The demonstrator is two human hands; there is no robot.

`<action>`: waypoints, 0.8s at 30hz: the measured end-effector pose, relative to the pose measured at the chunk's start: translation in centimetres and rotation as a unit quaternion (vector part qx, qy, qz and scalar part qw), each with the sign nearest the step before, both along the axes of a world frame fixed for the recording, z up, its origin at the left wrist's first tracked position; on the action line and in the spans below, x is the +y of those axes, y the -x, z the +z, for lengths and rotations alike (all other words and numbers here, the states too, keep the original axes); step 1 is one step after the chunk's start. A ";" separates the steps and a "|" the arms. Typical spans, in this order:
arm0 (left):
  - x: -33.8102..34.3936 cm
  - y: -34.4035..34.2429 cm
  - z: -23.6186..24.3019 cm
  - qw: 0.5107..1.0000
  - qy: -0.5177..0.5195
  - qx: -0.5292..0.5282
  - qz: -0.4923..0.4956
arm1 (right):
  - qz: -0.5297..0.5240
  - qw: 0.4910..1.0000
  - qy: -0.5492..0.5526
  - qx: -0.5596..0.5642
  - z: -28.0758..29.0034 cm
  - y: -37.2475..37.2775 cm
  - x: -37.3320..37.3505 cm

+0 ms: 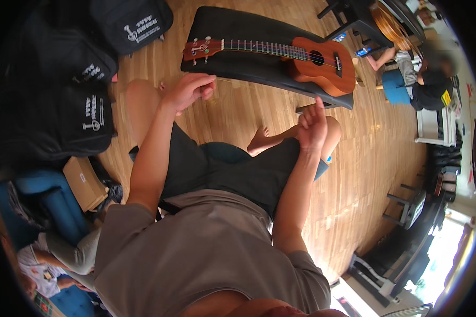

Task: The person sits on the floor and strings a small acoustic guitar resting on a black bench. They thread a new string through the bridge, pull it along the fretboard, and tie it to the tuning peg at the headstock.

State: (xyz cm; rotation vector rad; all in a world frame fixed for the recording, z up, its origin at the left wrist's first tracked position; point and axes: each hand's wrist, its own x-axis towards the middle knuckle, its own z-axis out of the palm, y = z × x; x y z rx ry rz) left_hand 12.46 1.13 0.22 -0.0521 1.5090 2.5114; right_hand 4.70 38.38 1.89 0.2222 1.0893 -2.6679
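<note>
A brown wooden ukulele [322, 66] lies face up on a black padded bench [259, 26], its headstock at the left and its body at the right. My left hand [188, 92] is in the air just below the headstock, apart from it. Its fingers are loosely bent with gaps between them, and nothing shows in them. Under the ukulele's body, near the bench's front edge, I hold up my right hand [313, 127]. The index finger points up toward the bench while the other fingers curl in; this hand is bare of any object too.
Black instrument bags [95, 111] are piled at the left, beside a cardboard box [84, 182]. One person [431, 87] sits at the upper right near a guitar [388, 24]; another [45, 264] sits at the lower left. A dark stool [407, 208] stands at the right on the wooden floor.
</note>
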 end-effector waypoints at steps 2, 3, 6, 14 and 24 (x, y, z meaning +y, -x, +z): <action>0.1 -0.1 0.5 1.000 0.005 0.027 -0.013 | 0.012 0.999 0.045 0.024 -0.2 -0.1 0.2; -0.2 0.3 0.8 0.999 0.007 0.038 -0.025 | 0.009 0.998 0.054 0.021 -0.4 0.1 -0.1; -1.4 0.8 0.7 0.991 -0.102 0.082 -0.038 | 0.048 0.996 0.069 0.039 -2.0 1.6 -0.5; -6.1 2.0 -1.1 0.934 -0.328 0.074 0.124 | 0.193 0.934 -0.296 0.051 -2.9 4.3 -2.9; -7.5 4.0 0.8 0.913 -0.333 0.103 0.214 | 0.312 0.858 -0.382 0.145 -1.5 4.0 -1.9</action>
